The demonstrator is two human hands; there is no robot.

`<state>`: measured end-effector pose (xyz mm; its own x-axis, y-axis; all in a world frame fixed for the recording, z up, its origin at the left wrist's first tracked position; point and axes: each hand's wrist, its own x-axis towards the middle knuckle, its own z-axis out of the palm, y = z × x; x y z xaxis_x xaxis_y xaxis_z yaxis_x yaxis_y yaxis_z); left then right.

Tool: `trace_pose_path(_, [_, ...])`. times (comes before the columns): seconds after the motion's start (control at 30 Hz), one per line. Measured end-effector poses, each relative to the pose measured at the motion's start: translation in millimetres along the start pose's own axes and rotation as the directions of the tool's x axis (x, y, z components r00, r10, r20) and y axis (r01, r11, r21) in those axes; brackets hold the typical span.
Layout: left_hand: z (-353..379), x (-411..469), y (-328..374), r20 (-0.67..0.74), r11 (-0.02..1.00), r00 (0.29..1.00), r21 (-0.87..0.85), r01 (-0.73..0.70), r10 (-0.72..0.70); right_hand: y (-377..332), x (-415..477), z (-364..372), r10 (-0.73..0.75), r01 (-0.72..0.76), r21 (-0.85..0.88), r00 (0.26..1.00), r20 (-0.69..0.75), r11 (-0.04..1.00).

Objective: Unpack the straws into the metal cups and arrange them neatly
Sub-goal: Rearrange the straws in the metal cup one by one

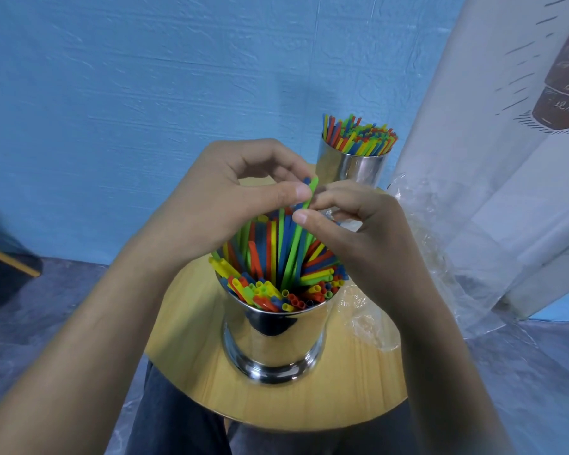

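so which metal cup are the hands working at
The nearer cup: the left hand and right hand pinch its straws. The far cup stands untouched behind.

The near cup (273, 343) and the far cup (352, 169), 2 alike, are polished metal, smooth and mirror-bright. The straws (284, 257) are smooth, matt plastic. The table (342, 395) shows pale wood grain with a satin finish. The wrapper (440, 257) is clear, crinkled, glossy plastic film. The wall (112, 93) is rough and matt.
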<state>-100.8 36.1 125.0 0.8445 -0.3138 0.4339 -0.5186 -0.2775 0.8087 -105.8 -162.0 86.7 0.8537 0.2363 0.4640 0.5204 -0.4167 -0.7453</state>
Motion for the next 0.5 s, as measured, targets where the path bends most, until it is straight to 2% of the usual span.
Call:
trace_pose_path(0.13, [3.9,-0.6,1.9,0.003,1.0,1.0,0.025,-0.007,0.007,-0.9,0.1,0.5,-0.011,0.01,-0.028,1.0,-0.013,1.0])
trace_pose_path(0.2, [4.7,0.2,2.2,-0.035,1.0,0.999,-0.015,-0.017,0.017,-1.6,-0.7,2.1,0.0,0.0,-0.021,1.0,-0.014,1.0])
trace_pose_path(0.33, [-10.2,6.0,0.3,-0.24,0.978,0.97,-0.192,-0.081,0.033,-0.4,-2.5,1.4,0.067,-0.065,-0.024,0.996,0.057,0.998])
trace_pose_path(0.4, [-22.4,8.5,-0.8,-0.351,0.94,0.936,-0.325,-0.102,-0.019,-1.1,-3.0,0.4,0.078,-0.077,-0.02,0.993,0.085,0.997])
trace_pose_path(0.5, [-32.9,9.3,-7.0,-0.437,0.881,0.893,-0.458,-0.117,-0.109,-1.1,-3.6,1.1,0.07,-0.067,-0.034,0.995,0.073,0.997])
